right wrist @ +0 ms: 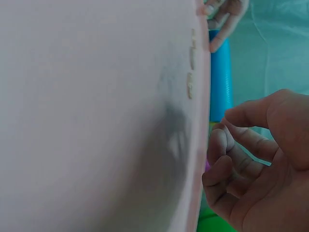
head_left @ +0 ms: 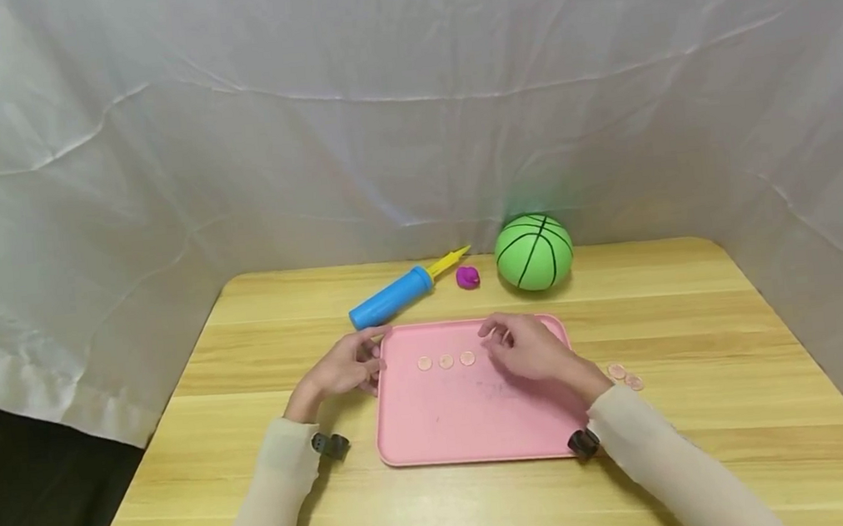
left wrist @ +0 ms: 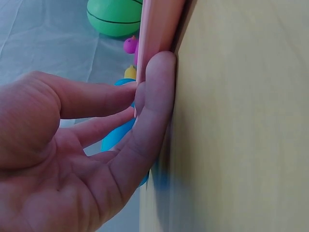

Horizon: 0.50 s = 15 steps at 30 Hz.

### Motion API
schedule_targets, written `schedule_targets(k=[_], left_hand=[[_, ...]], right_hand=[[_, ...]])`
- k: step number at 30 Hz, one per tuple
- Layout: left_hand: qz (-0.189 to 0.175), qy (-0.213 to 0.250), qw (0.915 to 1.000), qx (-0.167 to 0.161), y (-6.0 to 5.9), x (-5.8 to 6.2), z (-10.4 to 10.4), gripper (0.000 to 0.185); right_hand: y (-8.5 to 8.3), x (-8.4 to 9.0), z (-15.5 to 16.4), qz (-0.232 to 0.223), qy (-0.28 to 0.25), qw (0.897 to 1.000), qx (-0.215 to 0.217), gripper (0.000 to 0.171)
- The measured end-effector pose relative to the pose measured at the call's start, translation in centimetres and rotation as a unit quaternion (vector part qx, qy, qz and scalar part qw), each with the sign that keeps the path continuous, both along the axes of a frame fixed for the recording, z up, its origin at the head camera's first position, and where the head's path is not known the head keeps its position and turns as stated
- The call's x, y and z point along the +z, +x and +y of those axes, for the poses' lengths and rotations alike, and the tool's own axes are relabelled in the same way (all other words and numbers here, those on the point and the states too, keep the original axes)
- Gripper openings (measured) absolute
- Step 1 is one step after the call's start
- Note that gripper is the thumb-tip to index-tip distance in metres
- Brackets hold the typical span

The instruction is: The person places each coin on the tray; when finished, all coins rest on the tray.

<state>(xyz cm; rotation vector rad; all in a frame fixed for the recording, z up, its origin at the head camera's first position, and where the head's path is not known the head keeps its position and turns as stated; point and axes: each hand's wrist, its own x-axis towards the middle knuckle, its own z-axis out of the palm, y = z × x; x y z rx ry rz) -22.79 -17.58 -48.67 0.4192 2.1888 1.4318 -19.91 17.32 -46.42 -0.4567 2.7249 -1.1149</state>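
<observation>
Three small coins (head_left: 446, 361) sit in a row on the pink tray (head_left: 473, 425) — two more (head_left: 625, 376) lie on the counter (head_left: 708, 438) just right of it. Right hand (head_left: 530, 349) hovers over the tray's far edge, fingers (right wrist: 227, 145) curled with thumb and forefinger tips meeting; whether they pinch anything, I cannot tell. Left hand (head_left: 344, 368) presses straight fingers (left wrist: 154, 96) against the tray's left rim. Thin, light, stiff discs lying flat — likely slippery, so best nipped at the edge.
</observation>
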Motion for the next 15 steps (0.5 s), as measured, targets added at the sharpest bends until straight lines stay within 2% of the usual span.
schedule_targets(k=[8,15], left_hand=[[-0.007,0.001,1.0,0.001,0.1,-0.2,0.0,0.063],[-0.001,-0.001,1.0,0.003,0.1,0.0,0.0,0.062]], right_hand=[[0.7,1.0,3.2,0.007,-0.013,1.0,-0.015,0.024],[0.9,1.6,5.2,0.017,0.0,0.999,-0.043,0.025]])
